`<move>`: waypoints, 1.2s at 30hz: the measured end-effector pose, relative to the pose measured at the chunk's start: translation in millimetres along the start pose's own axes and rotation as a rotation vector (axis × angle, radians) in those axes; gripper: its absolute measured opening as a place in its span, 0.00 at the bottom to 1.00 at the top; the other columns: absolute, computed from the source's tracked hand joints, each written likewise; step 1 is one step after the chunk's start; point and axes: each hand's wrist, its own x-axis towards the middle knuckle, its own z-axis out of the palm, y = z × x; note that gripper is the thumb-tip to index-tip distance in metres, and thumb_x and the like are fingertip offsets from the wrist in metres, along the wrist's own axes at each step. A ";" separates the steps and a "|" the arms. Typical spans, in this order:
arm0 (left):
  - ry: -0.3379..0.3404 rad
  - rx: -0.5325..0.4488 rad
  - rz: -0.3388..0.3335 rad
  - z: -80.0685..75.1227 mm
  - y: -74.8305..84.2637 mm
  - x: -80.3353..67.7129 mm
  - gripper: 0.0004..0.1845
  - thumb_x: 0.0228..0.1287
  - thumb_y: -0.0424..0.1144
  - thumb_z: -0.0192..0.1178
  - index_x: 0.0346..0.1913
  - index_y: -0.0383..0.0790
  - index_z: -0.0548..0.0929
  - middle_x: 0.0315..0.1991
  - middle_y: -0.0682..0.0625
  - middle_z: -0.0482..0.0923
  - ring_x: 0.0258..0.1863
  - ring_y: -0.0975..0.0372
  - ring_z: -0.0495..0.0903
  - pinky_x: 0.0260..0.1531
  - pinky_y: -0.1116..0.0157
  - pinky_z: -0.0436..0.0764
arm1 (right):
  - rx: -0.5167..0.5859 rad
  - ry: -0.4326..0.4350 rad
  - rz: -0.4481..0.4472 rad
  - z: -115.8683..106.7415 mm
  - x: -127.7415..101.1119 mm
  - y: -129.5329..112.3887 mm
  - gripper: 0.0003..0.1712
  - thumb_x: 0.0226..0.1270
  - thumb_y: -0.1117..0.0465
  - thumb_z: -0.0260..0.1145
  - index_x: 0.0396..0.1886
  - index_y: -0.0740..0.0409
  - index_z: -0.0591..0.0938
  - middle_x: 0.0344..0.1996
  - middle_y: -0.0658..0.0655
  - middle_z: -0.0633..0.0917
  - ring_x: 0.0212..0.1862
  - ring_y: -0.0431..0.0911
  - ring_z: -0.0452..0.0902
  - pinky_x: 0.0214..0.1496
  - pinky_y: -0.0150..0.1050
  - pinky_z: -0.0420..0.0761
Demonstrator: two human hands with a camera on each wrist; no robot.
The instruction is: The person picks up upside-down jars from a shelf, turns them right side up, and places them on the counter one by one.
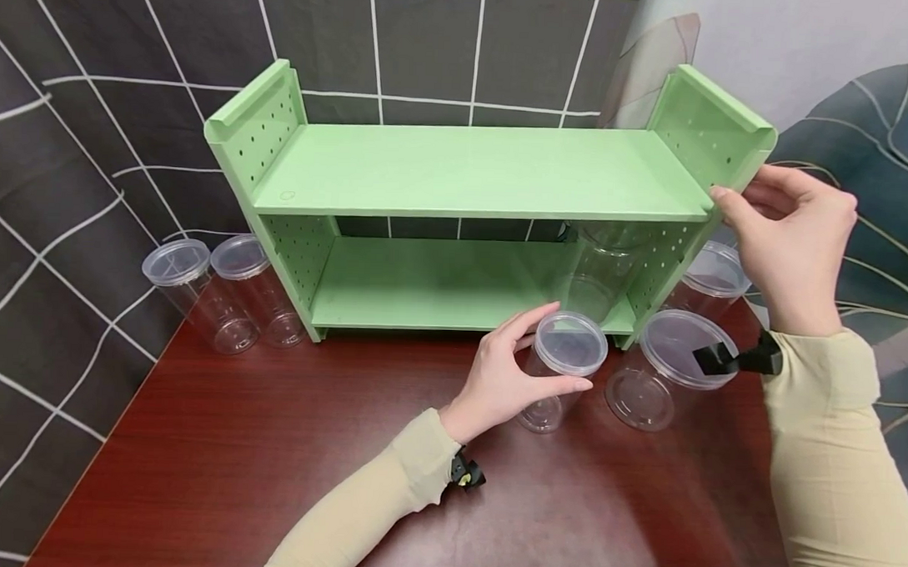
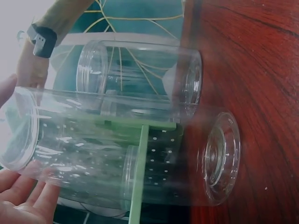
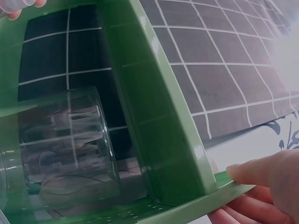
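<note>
Brown table (image 1: 267,477), dark tiled cloth behind. Green two-tier shelf (image 1: 473,171) at far middle, one clear jar (image 1: 600,268) on its lower tier, right end. Right hand (image 1: 797,237) pinches the shelf's right side panel, thumb and fingers closed on its edge. Left hand (image 1: 507,377) wraps a lidded jar (image 1: 559,366) standing just near of the shelf. Wider jar (image 1: 664,370) right of it; two jars (image 1: 221,292) at left.

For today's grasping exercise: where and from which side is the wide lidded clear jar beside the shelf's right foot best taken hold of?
Take the wide jar round its upper wall just under the lid, coming from the front right. It stands upright; the slim jar in the left hand crowds its left, the shelf its back.
</note>
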 end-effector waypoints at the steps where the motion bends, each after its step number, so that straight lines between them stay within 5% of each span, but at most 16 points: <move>1: -0.003 0.000 0.002 0.4 -0.4 0.0 0.50 0.41 0.41 0.86 0.72 0.47 0.73 0.60 0.57 0.78 0.59 0.63 0.78 0.58 0.69 0.78 | -0.002 0.000 0.004 0.0 -0.3 0.0 0.24 0.59 0.62 0.77 0.57 0.53 0.87 0.35 0.40 0.86 0.38 0.31 0.83 0.47 0.22 0.80; 6: -0.031 -0.037 0.024 -3.7 -1.7 1.9 0.53 0.41 0.43 0.86 0.74 0.49 0.70 0.62 0.56 0.77 0.61 0.66 0.75 0.59 0.67 0.77 | -0.006 -0.003 0.021 0.3 -0.7 -0.2 0.24 0.60 0.61 0.77 0.57 0.53 0.87 0.36 0.40 0.87 0.39 0.31 0.83 0.47 0.23 0.80; 11: -0.008 -0.122 0.072 -15.6 -2.7 12.1 0.46 0.61 0.63 0.69 0.73 0.38 0.69 0.63 0.43 0.77 0.62 0.57 0.76 0.64 0.61 0.75 | -0.022 -0.003 0.015 -2.1 -2.1 -0.5 0.24 0.60 0.61 0.77 0.58 0.52 0.87 0.38 0.40 0.86 0.40 0.31 0.83 0.50 0.24 0.80; 14: 0.051 -0.113 0.070 -21.5 -3.8 25.1 0.41 0.68 0.63 0.62 0.71 0.36 0.71 0.63 0.41 0.77 0.62 0.58 0.77 0.64 0.59 0.74 | -0.029 -0.001 0.012 -3.0 -2.6 -0.8 0.24 0.60 0.60 0.77 0.58 0.52 0.87 0.39 0.41 0.87 0.40 0.31 0.83 0.51 0.24 0.80; 20: 0.113 -0.032 -0.039 -22.9 -13.0 52.9 0.32 0.65 0.47 0.72 0.68 0.41 0.75 0.62 0.51 0.78 0.59 0.62 0.77 0.63 0.60 0.75 | -0.048 -0.003 -0.029 -0.2 -2.9 1.2 0.26 0.60 0.61 0.77 0.60 0.51 0.86 0.45 0.46 0.89 0.42 0.31 0.83 0.54 0.27 0.80; 26: 0.073 0.041 -0.160 -14.3 -22.9 72.5 0.37 0.62 0.54 0.73 0.70 0.42 0.74 0.65 0.54 0.75 0.61 0.61 0.76 0.62 0.70 0.73 | -0.053 0.001 -0.051 0.5 -4.2 0.2 0.26 0.59 0.63 0.78 0.60 0.52 0.86 0.46 0.48 0.89 0.42 0.31 0.83 0.54 0.27 0.80; 36: -0.029 0.164 -0.298 1.4 -46.0 92.8 0.49 0.49 0.56 0.80 0.75 0.51 0.69 0.67 0.57 0.73 0.62 0.64 0.75 0.57 0.67 0.77 | -0.070 -0.016 -0.062 1.5 -4.8 5.2 0.26 0.60 0.62 0.77 0.60 0.52 0.85 0.48 0.50 0.88 0.43 0.32 0.83 0.54 0.28 0.80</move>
